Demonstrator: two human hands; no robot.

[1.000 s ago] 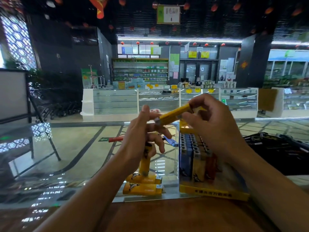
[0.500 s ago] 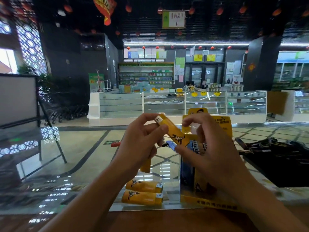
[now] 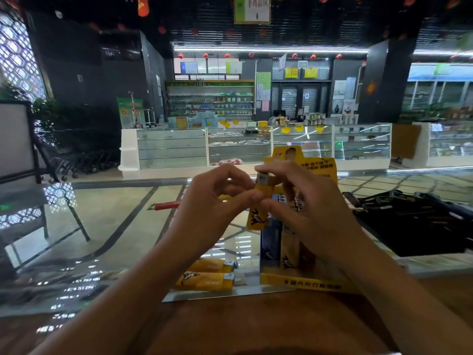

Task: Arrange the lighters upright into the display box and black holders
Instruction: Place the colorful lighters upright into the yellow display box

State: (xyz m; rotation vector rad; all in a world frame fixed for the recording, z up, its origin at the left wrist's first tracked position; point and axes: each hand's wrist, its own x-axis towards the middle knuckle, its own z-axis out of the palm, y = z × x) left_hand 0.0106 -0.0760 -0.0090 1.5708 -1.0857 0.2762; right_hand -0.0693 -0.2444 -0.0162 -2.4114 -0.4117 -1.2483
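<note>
A yellow lighter (image 3: pixel 258 208) stands upright in the air between my hands, metal cap up. My left hand (image 3: pixel 212 208) pinches its middle from the left, and my right hand (image 3: pixel 304 213) pinches it from the right, fingers curled over its cap. Just behind and below stands the yellow display box (image 3: pixel 302 281) with several lighters upright in it, partly hidden by my right hand. Two more yellow lighters (image 3: pixel 207 279) lie flat on the glass counter left of the box. Black holders (image 3: pixel 414 219) lie at the right.
A red lighter (image 3: pixel 166 206) lies further back on the glass counter (image 3: pixel 102 226). The brown wooden edge (image 3: pixel 243 321) of the counter runs along the front. Shop display cases stand far behind.
The yellow lighter turned from slanted to upright between my hands. The camera view shifted a little, so the display box's header card now shows behind my fingers.
</note>
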